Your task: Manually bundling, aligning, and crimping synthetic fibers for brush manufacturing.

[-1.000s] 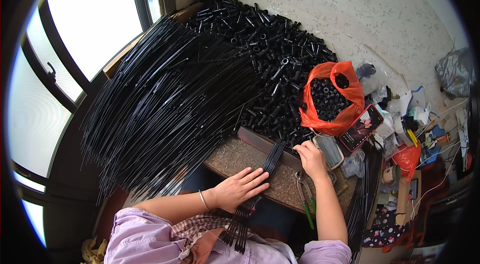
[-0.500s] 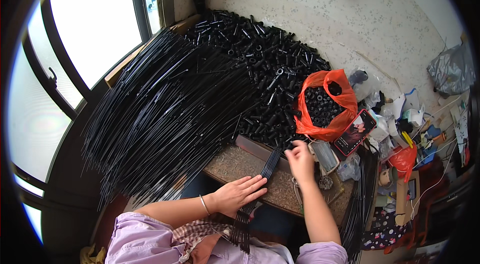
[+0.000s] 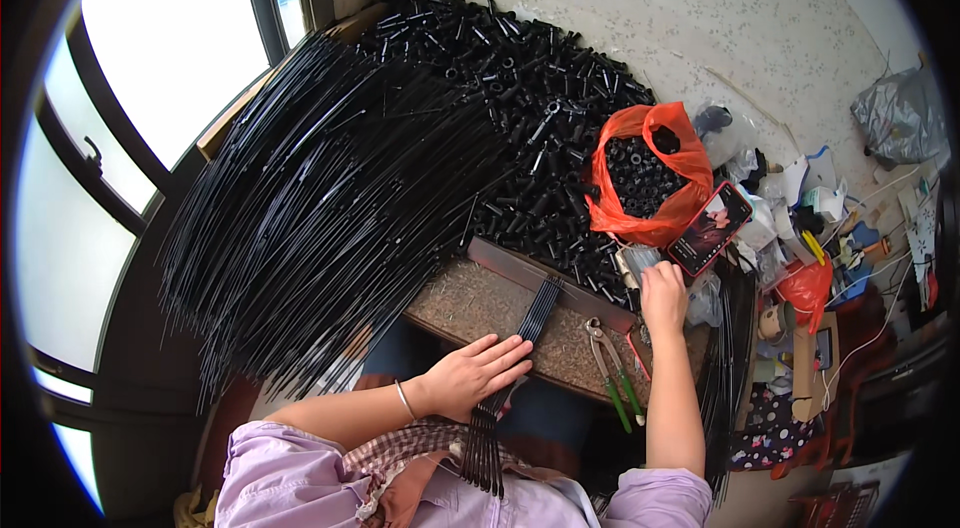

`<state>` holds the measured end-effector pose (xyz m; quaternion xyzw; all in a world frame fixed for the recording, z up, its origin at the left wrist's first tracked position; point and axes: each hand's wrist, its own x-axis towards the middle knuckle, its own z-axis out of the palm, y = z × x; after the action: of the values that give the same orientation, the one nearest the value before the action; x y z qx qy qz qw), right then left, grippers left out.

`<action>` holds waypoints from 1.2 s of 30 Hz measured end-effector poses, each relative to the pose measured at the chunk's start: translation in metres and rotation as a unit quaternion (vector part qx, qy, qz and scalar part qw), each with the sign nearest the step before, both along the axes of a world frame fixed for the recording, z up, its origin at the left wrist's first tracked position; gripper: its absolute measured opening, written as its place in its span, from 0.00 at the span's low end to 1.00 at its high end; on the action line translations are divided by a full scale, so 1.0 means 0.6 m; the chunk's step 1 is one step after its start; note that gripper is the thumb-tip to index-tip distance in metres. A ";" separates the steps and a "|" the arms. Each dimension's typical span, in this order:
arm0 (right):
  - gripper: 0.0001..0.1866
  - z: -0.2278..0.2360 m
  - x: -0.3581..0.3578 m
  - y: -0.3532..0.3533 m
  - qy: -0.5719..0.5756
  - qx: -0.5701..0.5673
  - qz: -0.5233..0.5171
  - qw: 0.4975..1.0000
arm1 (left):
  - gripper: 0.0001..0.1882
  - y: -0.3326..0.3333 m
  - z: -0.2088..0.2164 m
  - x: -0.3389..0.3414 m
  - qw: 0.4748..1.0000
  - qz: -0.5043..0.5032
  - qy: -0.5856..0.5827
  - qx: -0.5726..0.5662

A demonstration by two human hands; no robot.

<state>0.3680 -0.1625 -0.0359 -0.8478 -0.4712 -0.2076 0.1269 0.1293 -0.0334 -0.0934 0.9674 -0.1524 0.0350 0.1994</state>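
My left hand [image 3: 475, 375] lies flat, fingers stretched out, across a row of thin black rods [image 3: 541, 311]. The rods lie side by side over the front edge of the speckled brown board [image 3: 450, 313], their far ends against a low metal strip [image 3: 500, 268]. To the right, my right hand [image 3: 663, 296] reaches into a small container of thin silvery pieces [image 3: 638, 256]. Its fingers are curled together; anything between them is hidden. Pincers with green handles [image 3: 612, 368] rest on the board between my hands, overhanging its front edge.
A big sheaf of black rods [image 3: 320, 208] fills the left side. Behind the strip is a heap of black tubular parts [image 3: 540, 128]. An orange bag [image 3: 603, 198] holds small black rings. A phone [image 3: 712, 228] leans beside it, with clutter [image 3: 800, 258] farther right.
My right hand has moved right, from near the rods' far ends to the small container, uncovering the pincers. My left hand stays on the rods. The view has shifted slightly.
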 end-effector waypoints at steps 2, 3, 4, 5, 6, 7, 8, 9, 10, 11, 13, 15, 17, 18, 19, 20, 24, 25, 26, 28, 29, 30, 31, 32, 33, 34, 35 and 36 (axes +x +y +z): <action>0.03 -0.008 -0.015 0.023 0.094 0.073 0.062 0.991 | 0.40 0.001 -0.001 0.006 1.000 0.001 0.010 0.029; 0.04 -0.016 -0.023 0.031 0.150 0.081 0.117 0.978 | 0.40 0.001 0.000 0.009 1.000 0.000 0.011 0.029; 0.05 -0.023 -0.034 0.039 0.172 0.059 0.132 0.974 | 0.40 0.000 0.000 0.013 1.000 0.004 0.012 0.019; 0.05 -0.030 -0.041 0.044 0.194 0.037 0.148 0.969 | 0.41 -0.001 -0.001 0.018 1.000 0.008 0.014 0.008; 0.06 -0.038 -0.040 0.043 0.191 0.020 0.144 0.971 | 0.41 -0.003 0.001 0.023 1.000 0.007 0.015 0.008; 0.06 -0.045 -0.037 0.041 0.188 0.004 0.141 0.972 | 0.41 -0.004 0.003 0.029 1.000 0.005 0.019 0.013; 0.06 -0.044 -0.032 0.038 0.193 0.010 0.135 0.972 | 0.42 -0.006 0.004 0.035 1.000 0.003 0.024 0.018; 0.06 -0.041 -0.029 0.037 0.195 0.011 0.136 0.971 | 0.42 -0.005 0.003 0.039 0.999 0.004 0.026 0.018; 0.05 -0.039 -0.026 0.035 0.200 0.006 0.127 0.971 | 0.43 -0.005 0.002 0.042 0.999 0.008 0.021 0.039; 0.05 -0.039 -0.022 0.034 0.205 0.001 0.118 0.972 | 0.45 -0.004 0.001 0.044 0.998 0.012 0.017 0.060; 0.05 -0.042 -0.015 0.031 0.217 0.013 0.114 0.969 | 0.45 -0.001 -0.002 0.047 0.996 0.008 0.012 0.085; 0.05 -0.046 -0.013 0.031 0.217 0.017 0.116 0.969 | 0.45 0.002 -0.003 0.047 0.994 0.005 0.008 0.110; 0.05 -0.050 -0.014 0.037 0.228 0.016 0.115 0.967 | 0.44 0.004 -0.002 0.046 0.994 0.003 0.019 0.110; 0.05 -0.050 -0.015 0.039 0.235 0.016 0.114 0.965 | 0.44 0.004 -0.003 0.046 0.994 0.003 0.019 0.110; 0.05 -0.050 -0.015 0.041 0.235 0.016 0.115 0.965 | 0.44 0.005 -0.003 0.047 0.996 0.004 0.019 0.090; 0.05 -0.050 -0.016 0.042 0.230 0.007 0.117 0.966 | 0.44 0.005 -0.003 0.047 0.997 0.005 0.019 0.071; 0.05 -0.051 -0.021 0.040 0.224 0.005 0.129 0.966 | 0.43 0.001 -0.004 0.043 0.999 0.011 0.033 0.015; 0.05 -0.050 -0.023 0.040 0.224 0.005 0.131 0.966 | 0.43 0.001 -0.003 0.042 0.999 0.010 0.028 0.013; 0.05 -0.046 -0.026 0.040 0.232 0.022 0.130 0.964 | 0.43 0.001 -0.001 0.041 1.000 0.009 0.024 0.011; 0.06 -0.044 -0.028 0.042 0.240 0.039 0.128 0.962 | 0.43 0.003 0.003 0.041 1.000 0.009 0.028 -0.004; 0.05 -0.045 -0.029 0.046 0.235 0.025 0.120 0.964 | 0.43 0.003 0.004 0.040 0.999 0.007 0.032 -0.019; 0.04 -0.044 -0.029 0.050 0.231 0.011 0.111 0.967 | 0.43 0.003 0.003 0.039 0.999 0.007 0.032 -0.020; 0.04 -0.042 -0.027 0.052 0.230 0.011 0.111 0.967 | 0.43 0.003 0.000 0.039 1.000 0.007 0.027 -0.013; 0.04 -0.039 -0.026 0.055 0.226 -0.021 0.122 0.966 | 0.43 0.002 -0.002 0.038 1.000 0.006 0.023 -0.007; 0.04 -0.037 -0.025 0.057 0.221 -0.052 0.133 0.965 | 0.43 0.002 -0.003 0.037 1.000 0.007 0.022 -0.007; 0.04 -0.037 -0.025 0.057 0.221 -0.053 0.133 0.965 | 0.43 0.002 -0.004 0.037 1.000 0.007 0.022 -0.015; 0.04 -0.037 -0.023 0.057 0.248 -0.042 0.137 0.958 | 0.43 0.002 -0.004 0.036 0.999 0.007 0.022 -0.022; 0.04 -0.036 -0.023 0.056 0.274 -0.031 0.141 0.951 | 0.43 0.002 -0.004 0.035 0.999 0.008 0.022 -0.023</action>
<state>0.3543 -0.1289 -0.0576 -0.8006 -0.5391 0.0673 0.2526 0.1506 -0.0324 -0.0956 0.9642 -0.1399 0.0190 0.2244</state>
